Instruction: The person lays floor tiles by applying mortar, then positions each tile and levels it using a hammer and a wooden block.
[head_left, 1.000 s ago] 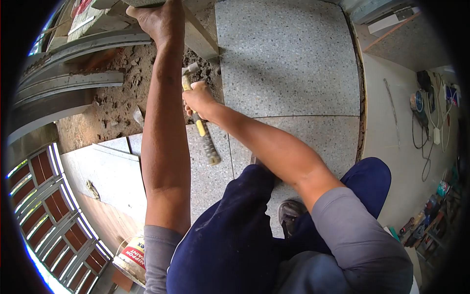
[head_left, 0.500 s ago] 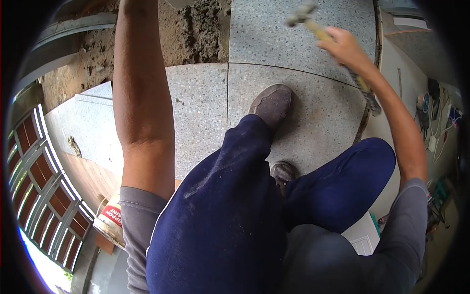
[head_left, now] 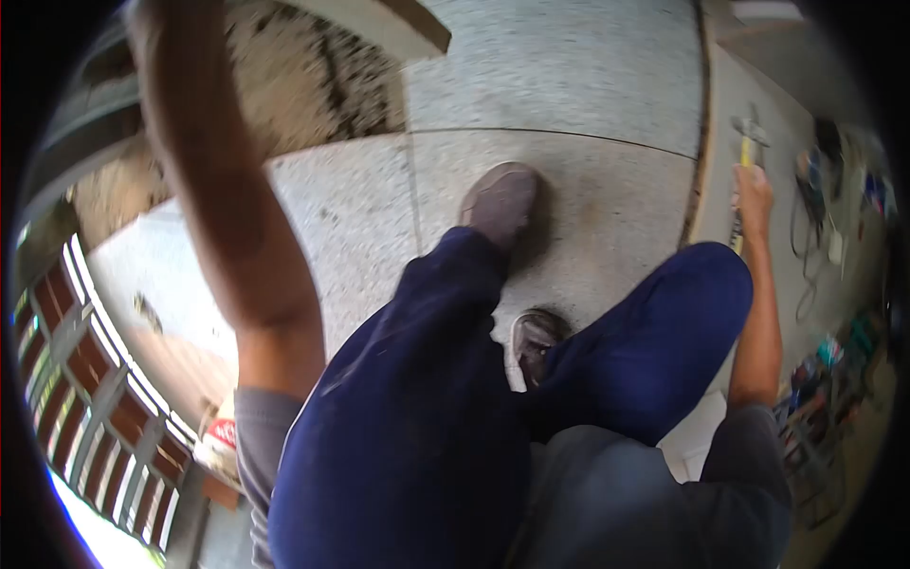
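we are logging this left to right.

gate: one, with red panels, curving along the left edge.

tin: one, with a red label, sitting low just beside the gate.

left arm: one, reaching up and away from us. the left hand is lying outside the top of the view, so we are unable to tell whether it is spread or closed.

mortar: one rough bed, lying bare beyond the arm. one slab is showing its edge above it, blurred.

tiles: we are counting three speckled grey ones, laid with their joints touching. a fourth may be lying further left, but blur is keeping us from being sure.

shoes: two, both standing on the tiles, one ahead of the other.

legs: two, in dark blue, bending over the shoes.

right hand: one, its fingers wrapping tightly round the hammer's handle.

hammer: one, pointing head-up, out to our right over the pale floor just past the tile edge. we are judging it stiff, hard and top-heavy, with the steel head carrying the weight. the yellow shaft is looking smooth, so the lower end of the handle is probably giving the surer hold.

cables: several, tangling at far right, and we are not able to count them.
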`<state>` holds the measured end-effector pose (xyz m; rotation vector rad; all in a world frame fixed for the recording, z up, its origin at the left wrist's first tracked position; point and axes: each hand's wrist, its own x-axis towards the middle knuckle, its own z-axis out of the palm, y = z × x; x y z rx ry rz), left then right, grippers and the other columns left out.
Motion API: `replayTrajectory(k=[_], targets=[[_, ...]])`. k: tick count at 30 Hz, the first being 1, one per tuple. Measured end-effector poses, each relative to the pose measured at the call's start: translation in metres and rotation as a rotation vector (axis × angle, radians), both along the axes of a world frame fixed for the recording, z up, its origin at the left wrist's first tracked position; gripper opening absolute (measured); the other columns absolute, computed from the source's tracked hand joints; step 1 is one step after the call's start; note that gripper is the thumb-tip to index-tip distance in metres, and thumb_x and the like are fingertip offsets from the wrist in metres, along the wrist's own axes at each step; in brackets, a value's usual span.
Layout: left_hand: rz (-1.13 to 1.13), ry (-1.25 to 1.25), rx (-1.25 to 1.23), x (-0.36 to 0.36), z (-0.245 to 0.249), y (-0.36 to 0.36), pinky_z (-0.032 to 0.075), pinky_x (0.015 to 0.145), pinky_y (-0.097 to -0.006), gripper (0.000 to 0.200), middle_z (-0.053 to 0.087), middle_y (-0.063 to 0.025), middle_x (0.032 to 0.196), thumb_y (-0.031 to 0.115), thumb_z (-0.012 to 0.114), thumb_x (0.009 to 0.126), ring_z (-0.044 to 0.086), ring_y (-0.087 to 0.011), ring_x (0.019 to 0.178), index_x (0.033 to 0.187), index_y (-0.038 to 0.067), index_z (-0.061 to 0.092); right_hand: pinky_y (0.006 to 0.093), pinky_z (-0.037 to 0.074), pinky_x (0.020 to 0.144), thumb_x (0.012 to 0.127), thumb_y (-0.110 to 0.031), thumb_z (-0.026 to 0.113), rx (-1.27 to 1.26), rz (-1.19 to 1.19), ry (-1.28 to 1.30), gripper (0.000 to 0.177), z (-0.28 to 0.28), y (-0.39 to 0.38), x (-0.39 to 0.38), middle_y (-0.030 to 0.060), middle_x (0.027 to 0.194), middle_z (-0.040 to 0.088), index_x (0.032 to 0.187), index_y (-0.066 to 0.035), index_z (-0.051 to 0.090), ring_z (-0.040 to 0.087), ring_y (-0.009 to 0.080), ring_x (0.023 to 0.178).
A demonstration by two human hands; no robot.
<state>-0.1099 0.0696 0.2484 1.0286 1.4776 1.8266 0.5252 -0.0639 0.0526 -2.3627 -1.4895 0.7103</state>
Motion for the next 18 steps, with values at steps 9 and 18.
replayTrajectory(k=[9,18], targets=[[-0.487,-0.382,-0.323,0.074,-0.070,-0.020,0.055,0.088,-0.0422,0.033,0.067,-0.0146,0.094,0.019,0.074,0.094,0.067,-0.0252,0.095,0.113,-0.006,0.064,0.0530,0.051,0.078,0.092,-0.042,0.061,0.047,-0.099,-0.210,0.045,-0.037,-0.119,0.062,0.0298,0.089,0.067,0.101,0.002,0.063,0.062,0.0531,0.091],[-0.608,-0.389,-0.532,0.180,-0.109,-0.068,0.051,0.096,-0.0497,0.046,0.065,-0.0177,0.099,0.028,0.077,0.092,0.065,-0.0310,0.104,0.118,-0.005,0.056,0.0538,0.052,0.081,0.094,-0.038,0.059,0.103,-0.121,-0.417,0.040,-0.036,-0.159,0.070,0.0277,0.093,0.068,0.103,0.000,0.067,0.064,0.0492,0.087]])
